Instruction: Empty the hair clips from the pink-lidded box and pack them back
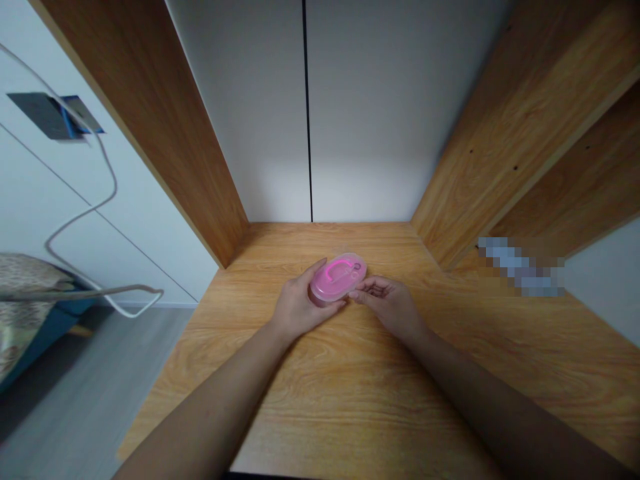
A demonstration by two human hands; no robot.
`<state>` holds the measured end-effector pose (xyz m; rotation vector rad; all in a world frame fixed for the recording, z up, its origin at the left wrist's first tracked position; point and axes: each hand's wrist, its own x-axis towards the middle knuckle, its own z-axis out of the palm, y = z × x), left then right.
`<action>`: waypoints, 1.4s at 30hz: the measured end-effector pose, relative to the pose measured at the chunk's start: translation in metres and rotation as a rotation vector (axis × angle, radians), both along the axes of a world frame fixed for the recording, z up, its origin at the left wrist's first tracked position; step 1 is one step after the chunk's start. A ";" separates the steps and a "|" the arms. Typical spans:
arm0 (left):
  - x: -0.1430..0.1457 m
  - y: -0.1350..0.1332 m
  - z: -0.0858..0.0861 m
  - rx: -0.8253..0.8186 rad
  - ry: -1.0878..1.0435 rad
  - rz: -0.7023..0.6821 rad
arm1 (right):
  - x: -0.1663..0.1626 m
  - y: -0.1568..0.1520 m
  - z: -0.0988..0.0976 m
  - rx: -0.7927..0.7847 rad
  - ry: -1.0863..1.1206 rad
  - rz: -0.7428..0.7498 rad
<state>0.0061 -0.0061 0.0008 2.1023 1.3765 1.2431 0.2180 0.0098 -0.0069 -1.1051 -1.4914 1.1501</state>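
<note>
A small oval pink box [338, 277] with a clear lid rests on the wooden desk [350, 387], near its middle. My left hand [299, 306] wraps its fingers and thumb round the box's left end. My right hand [387, 304] lies palm up just right of the box, fingers curled, fingertips touching its right edge.
Wooden side panels [165, 127] rise on both sides of the desk, with a white wall behind. A white cable [90, 213] hangs at the left from a wall socket [50, 115]. A bed with a patterned cover [25, 293] stands at the far left on the grey floor.
</note>
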 end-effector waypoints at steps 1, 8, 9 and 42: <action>0.000 0.000 -0.001 -0.001 -0.004 0.004 | 0.001 0.001 0.000 -0.003 0.004 0.012; 0.003 0.000 -0.006 -0.006 -0.030 0.028 | 0.003 0.004 -0.003 -0.028 0.045 0.053; 0.004 0.001 -0.007 -0.004 -0.033 0.026 | 0.003 0.005 -0.003 -0.032 0.044 0.055; 0.002 0.002 -0.002 -0.016 0.033 -0.013 | 0.010 0.003 0.012 -0.393 0.073 0.150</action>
